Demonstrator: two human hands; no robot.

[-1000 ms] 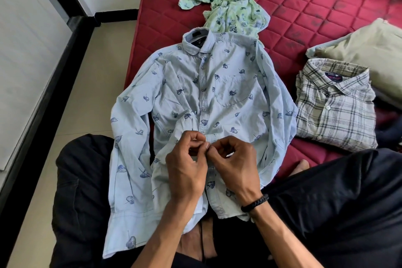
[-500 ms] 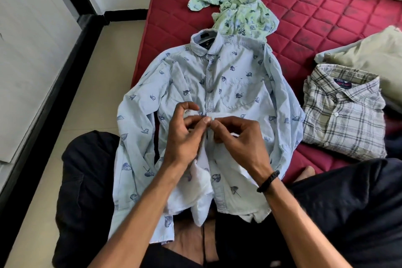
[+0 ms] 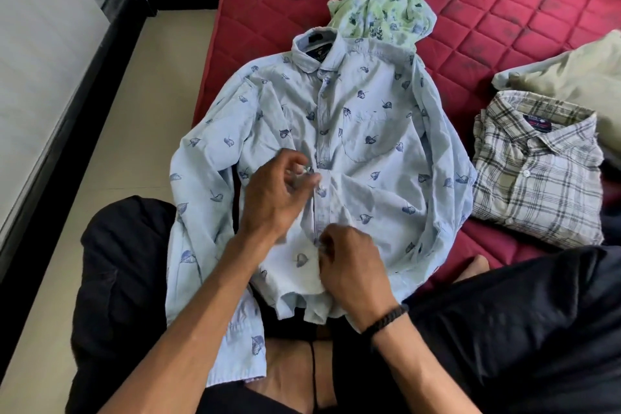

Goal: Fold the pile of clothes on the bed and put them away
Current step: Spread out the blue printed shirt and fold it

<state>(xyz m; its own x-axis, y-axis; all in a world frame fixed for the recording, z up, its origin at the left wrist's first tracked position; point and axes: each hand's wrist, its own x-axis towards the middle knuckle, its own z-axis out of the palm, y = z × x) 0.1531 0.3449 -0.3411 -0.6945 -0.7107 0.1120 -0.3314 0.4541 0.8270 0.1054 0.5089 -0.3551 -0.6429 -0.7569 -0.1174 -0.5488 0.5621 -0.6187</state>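
Note:
A light blue shirt with dark leaf prints (image 3: 373,131) lies front up on the red quilted mattress (image 3: 487,10), its hem over my lap. My left hand (image 3: 272,198) pinches the shirt's front placket at mid-chest. My right hand (image 3: 353,272), with a black wristband, pinches the placket lower down near the hem. A crumpled green floral garment (image 3: 373,10) lies just beyond the shirt's collar. To the right, a folded plaid shirt (image 3: 534,171) rests on the mattress.
A pale green pillow (image 3: 571,77) lies behind the plaid shirt. My legs in black trousers (image 3: 504,329) frame the shirt's hem. Beige floor tiles (image 3: 134,111) and a black-framed wall panel (image 3: 50,77) run along the left of the bed.
My hands were together at one spot on the placket. My right hand has since dropped toward the hem, while the left stays at mid-chest. The view has also shifted.

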